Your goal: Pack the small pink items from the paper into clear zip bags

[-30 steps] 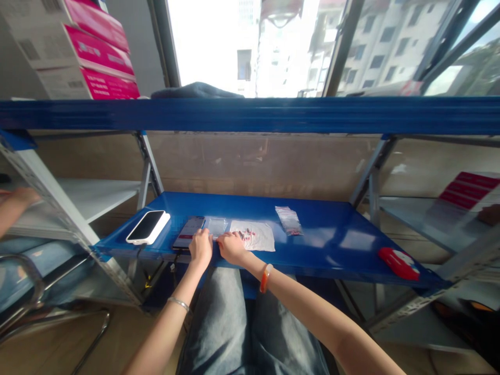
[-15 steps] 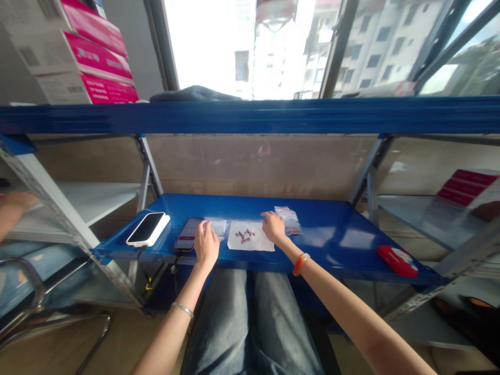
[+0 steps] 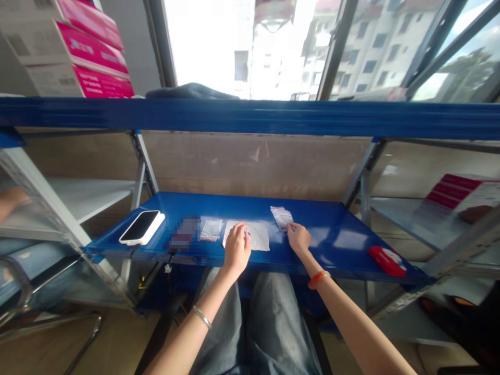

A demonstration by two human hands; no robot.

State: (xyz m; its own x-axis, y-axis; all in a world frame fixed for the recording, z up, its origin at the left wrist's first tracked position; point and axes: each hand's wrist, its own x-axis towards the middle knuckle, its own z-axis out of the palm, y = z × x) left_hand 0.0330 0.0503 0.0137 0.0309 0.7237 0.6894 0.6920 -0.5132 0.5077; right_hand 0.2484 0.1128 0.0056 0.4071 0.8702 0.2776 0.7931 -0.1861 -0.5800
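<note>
My left hand (image 3: 237, 249) is over the white sheet (image 3: 260, 238), its fingers curled in toward the thumb. It covers most of the small dark red and black pieces there; whatever lies between its fingertips is hidden. At the right, my right hand (image 3: 299, 238) pinches the lower right edge of a small clear plastic bag (image 3: 279, 214) with a red-striped top. The hand hides the bag's lower end. Left of the sheet lies another flat plastic bag (image 3: 211, 229).
A white-cased phone (image 3: 141, 228) and a blurred-out phone (image 3: 185, 232) lie on the left of the blue shelf (image 3: 312, 208). A red object (image 3: 387, 261) sits at the right. Pink-and-white boxes (image 3: 97, 54) are stacked above. Another person's hand (image 3: 13, 202) shows at far left.
My left hand has moved right, from beside the phone to above the pieces on the sheet. My right hand has moved right, from the sheet's edge to the striped bag's lower edge.
</note>
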